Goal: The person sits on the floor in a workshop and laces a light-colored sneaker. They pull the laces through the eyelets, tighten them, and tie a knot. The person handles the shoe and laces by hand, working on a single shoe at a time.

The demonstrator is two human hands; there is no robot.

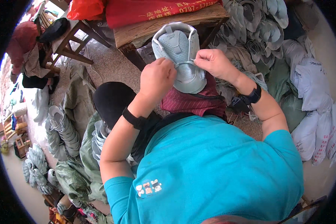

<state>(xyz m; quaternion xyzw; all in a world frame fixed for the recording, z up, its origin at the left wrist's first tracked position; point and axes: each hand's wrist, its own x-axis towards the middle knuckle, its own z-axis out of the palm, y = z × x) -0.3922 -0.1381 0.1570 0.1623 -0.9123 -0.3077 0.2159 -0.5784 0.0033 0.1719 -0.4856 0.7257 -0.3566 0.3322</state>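
Observation:
A pale grey-white shoe upper (190,80) rests on maroon striped cloth over my lap, toe toward me and its padded collar leaning near the wooden bench. Across its mesh tongue (174,43) runs a thin pale lace (186,63). My right hand (214,64) is closed in a pinch on the lace at the right eyelet edge. At the left eyelet edge my left hand (158,76) is closed too, with the lace running to its fingertips. The back of that hand hides part of its grip.
A worn wooden bench (138,33) with a red cloth bag (156,13) stands ahead. Bunches of grey shoe uppers (255,26) pile up at far right, above white sacks (313,86). More stacked uppers (65,130) and green sacks (72,179) lie left, near a wooden stool (69,44).

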